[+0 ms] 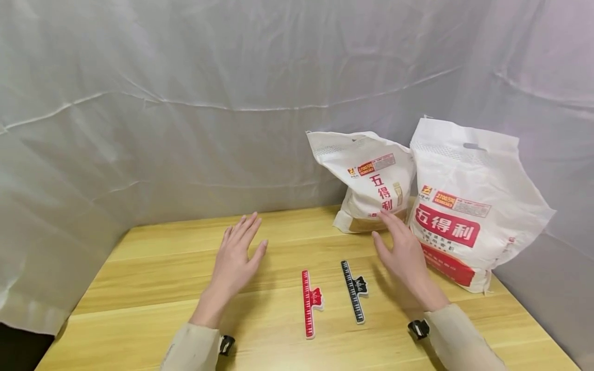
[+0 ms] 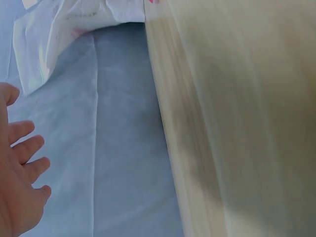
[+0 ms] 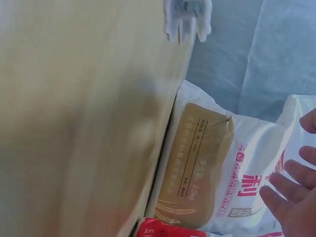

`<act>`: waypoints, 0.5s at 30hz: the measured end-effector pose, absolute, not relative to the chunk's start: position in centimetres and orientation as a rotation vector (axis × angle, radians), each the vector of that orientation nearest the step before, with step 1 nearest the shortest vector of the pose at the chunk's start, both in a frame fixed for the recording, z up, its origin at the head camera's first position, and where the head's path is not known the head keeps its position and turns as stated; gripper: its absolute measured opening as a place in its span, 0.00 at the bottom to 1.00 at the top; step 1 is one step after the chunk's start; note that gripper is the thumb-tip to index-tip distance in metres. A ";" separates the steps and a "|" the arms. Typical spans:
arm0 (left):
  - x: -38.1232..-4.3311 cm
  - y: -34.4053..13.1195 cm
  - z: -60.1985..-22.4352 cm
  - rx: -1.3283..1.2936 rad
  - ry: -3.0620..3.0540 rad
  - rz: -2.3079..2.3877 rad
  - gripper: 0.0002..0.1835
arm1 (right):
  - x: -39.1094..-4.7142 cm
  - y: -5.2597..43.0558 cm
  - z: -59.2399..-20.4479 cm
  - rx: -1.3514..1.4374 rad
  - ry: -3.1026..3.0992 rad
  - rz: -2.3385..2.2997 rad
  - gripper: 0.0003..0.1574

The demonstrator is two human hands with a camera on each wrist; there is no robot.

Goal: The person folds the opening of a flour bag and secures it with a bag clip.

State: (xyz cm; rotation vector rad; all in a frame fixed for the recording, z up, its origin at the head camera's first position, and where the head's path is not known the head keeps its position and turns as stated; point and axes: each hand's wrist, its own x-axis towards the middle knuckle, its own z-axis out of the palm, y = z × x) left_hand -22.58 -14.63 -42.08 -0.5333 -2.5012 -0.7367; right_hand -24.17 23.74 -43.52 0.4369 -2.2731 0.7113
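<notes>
My left hand is held over the left half of the table with fingers straight and thumb apart; it holds nothing. Over the right side, my right hand is likewise extended, overlapping the lower edge of the smaller white flour bag in the head view. Beside that bag stands a larger white flour bag with red panels. Between the hands lie two bag clips with piano-key patterns, a red clip and a black clip. In the right wrist view, the smaller bag's brown label is visible near my fingers.
The wooden table meets a grey cloth backdrop at the back and on both sides. Both bags lean close to the cloth at the back right. Dark bands with small devices sit on both wrists.
</notes>
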 end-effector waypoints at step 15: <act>-26.7 -8.6 -41.1 -0.609 -2.388 -0.763 0.30 | -27.2 23.7 -42.0 0.389 -2.254 0.734 0.34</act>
